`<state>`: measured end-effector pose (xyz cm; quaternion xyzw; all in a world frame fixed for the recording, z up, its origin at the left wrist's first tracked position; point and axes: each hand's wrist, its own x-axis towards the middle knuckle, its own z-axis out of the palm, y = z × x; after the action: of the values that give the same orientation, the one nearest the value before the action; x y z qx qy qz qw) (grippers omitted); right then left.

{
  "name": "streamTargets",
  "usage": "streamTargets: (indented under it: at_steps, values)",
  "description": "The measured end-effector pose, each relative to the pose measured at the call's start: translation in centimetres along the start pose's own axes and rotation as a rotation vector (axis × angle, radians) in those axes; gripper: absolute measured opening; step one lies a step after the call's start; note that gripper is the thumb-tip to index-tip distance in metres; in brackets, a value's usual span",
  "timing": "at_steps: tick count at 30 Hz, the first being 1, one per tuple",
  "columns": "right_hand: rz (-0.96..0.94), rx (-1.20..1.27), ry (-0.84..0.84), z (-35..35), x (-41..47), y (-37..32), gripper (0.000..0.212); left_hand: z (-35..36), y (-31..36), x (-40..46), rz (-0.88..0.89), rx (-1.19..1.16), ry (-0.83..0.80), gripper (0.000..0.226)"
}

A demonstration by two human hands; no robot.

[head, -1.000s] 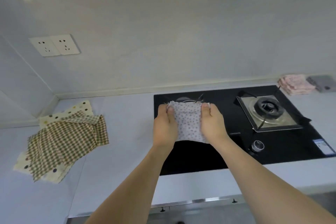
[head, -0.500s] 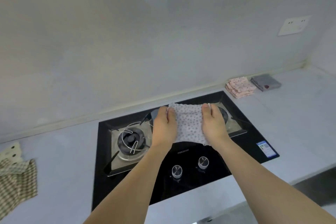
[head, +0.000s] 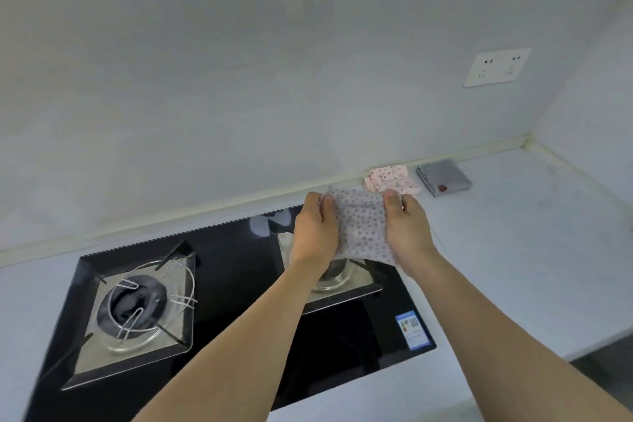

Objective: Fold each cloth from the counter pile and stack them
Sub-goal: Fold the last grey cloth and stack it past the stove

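Note:
A folded white cloth with small dots [head: 359, 226] hangs in the air between both hands, above the right burner. My left hand [head: 313, 226] grips its left edge and my right hand [head: 407, 226] grips its right edge, thumbs on top. Just beyond the cloth, against the wall, lies a stack of folded pink-patterned cloths [head: 390, 179]. A folded grey cloth [head: 443, 177] with a red mark lies to the right of that stack. The unfolded pile is out of view.
A black gas hob [head: 233, 288] with two burners fills the counter below my arms. The white counter [head: 534, 250] runs right to a corner. A wall socket [head: 496, 67] sits high on the right.
Both hands have carried the dotted cloth to the right, from over the hob's left side to beside the folded stacks. The view has swung right, and the checked pile has left the frame.

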<state>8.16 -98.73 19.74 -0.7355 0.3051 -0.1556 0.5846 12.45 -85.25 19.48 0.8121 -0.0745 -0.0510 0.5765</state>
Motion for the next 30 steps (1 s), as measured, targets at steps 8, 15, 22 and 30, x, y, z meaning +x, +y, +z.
streamTargets:
  at_steps: [8, 15, 22, 30]
  values:
    - [0.530, 0.314, -0.395, -12.2, 11.8, 4.1, 0.052, 15.1, 0.6, 6.5, -0.210, 0.041, -0.035, 0.033]
    - [0.529, 0.086, -0.359, -19.2, 20.7, 8.2, 0.031, 25.7, -0.1, 9.7, -0.543, -0.122, -0.192, 0.013]
    - [0.418, -0.071, -0.235, -20.5, 29.1, 8.9, 0.035, 31.0, 2.3, 15.8, -0.582, -0.210, -0.170, 0.015]
    - [0.392, -0.050, -0.203, -19.5, 35.5, 10.5, 0.034, 35.6, 1.7, 23.2, -0.512, -0.068, -0.106, 0.024]
